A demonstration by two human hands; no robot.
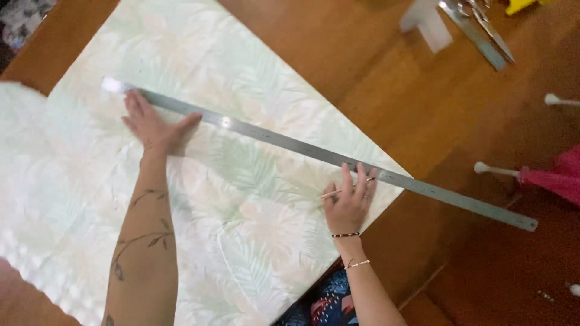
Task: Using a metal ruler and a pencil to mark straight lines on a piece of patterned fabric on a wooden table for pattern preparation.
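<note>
From the head camera, the only view I have, I'm looking down on a pale leaf-print fabric (241, 199) spread over a wooden table (386, 84). A long steel ruler (314, 154) lies slantwise across it, from about ten o'clock down to four o'clock, with its far end running off the cloth onto bare wood.

My left hand (152, 125) is open, palm flat and fingers spread, pressing the ruler's upper end at roughly ten o'clock of centre. My right hand (349, 202) sits just past centre toward four o'clock, fingers laid against the ruler's near edge and pinching a thin pencil-like stick (338, 192); I cannot tell which end touches the cloth.

In my judgement, doing this well means keeping steady downward weight through both palms so the ruler cannot pivot, and smoothing the fabric flat beneath it, since soft cloth creeps. The marker should ride tight against the steel edge with light pressure.

At one o'clock, near the table's far edge, lie scissors (486, 21) beside another flat metal strip (474, 33) and a white block (428, 21). Pink cloth (559, 178) shows at three o'clock.
</note>
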